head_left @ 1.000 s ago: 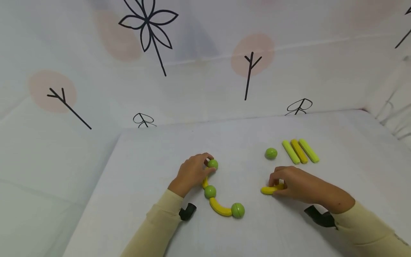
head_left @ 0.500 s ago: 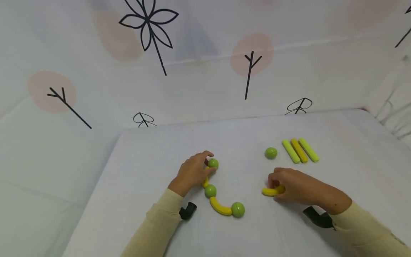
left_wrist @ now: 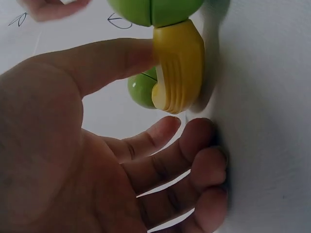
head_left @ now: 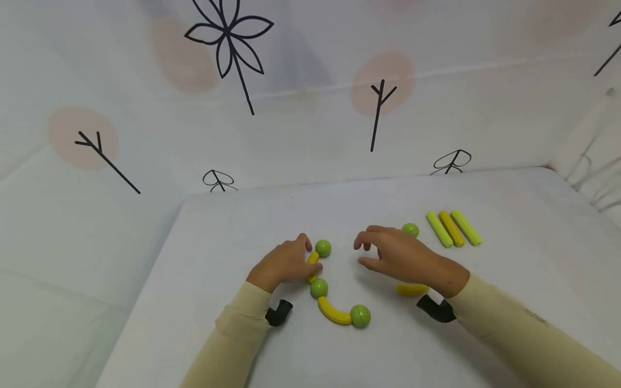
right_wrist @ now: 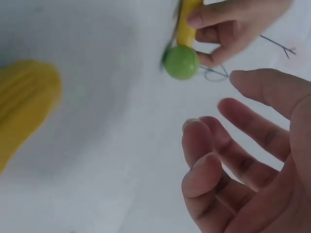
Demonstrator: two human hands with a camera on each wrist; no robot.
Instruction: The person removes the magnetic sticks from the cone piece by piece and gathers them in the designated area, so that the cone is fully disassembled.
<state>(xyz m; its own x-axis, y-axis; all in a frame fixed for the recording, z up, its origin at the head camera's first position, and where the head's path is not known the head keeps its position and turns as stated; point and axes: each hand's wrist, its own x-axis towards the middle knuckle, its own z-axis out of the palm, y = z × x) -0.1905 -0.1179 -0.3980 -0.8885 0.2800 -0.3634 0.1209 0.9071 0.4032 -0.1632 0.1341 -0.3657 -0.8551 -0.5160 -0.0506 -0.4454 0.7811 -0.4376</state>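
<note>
White tabletop (head_left: 233, 231): hands (head_left: 398, 254) amid green balls (head_left: 360, 316), curved yellow pieces (head_left: 333, 312)

white tabletop (head_left: 233, 231) | pale cloth backdrop (head_left: 301, 134) — black flower (head_left: 227, 32) | black twig (head_left: 377, 116) — over peach blotch (head_left: 400, 70)

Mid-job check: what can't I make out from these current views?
- Head view: lower part of the rear green ball, behind the right hand.
- Head view: right end of the loose yellow piece, behind the right wrist.
- Head view: part of the upper yellow piece, under the left hand.
- Left wrist view: top of the nearest green ball, cut by the top edge.
- Right wrist view: yellow shape at left, blurred and edge-cut.
</note>
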